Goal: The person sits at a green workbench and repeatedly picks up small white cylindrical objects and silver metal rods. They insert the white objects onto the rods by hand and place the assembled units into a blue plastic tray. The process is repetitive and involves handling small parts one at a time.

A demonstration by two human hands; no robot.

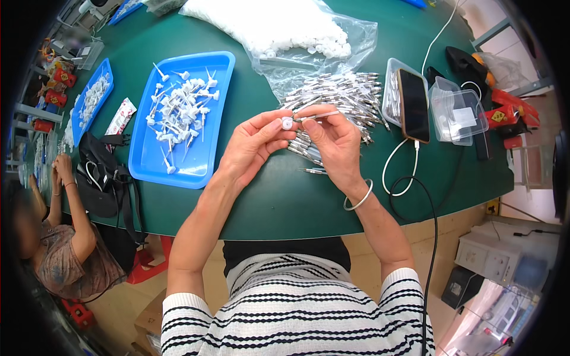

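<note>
Between thumb and fingers, my left hand [256, 141] pinches a small round white plastic cap [287, 123]. My right hand [336, 142] grips a thin metal rod [314, 116], its end meeting the cap. Just beyond my hands lies a heap of slim silvery metal rods [338, 95]. To the left, a blue tray [202, 169] holds many white caps with rods fixed in them [178, 110]. A clear plastic bag [362, 38] full of small white caps [279, 24] spreads at the back.
At right, a phone [413, 107] with a white cable leans on a clear box [392, 89], beside another clear container [457, 115]. A black bag [98, 172] and second blue tray [95, 98] lie left, near a seated co-worker [74, 243]. A black cable [436, 237] crosses the table edge.
</note>
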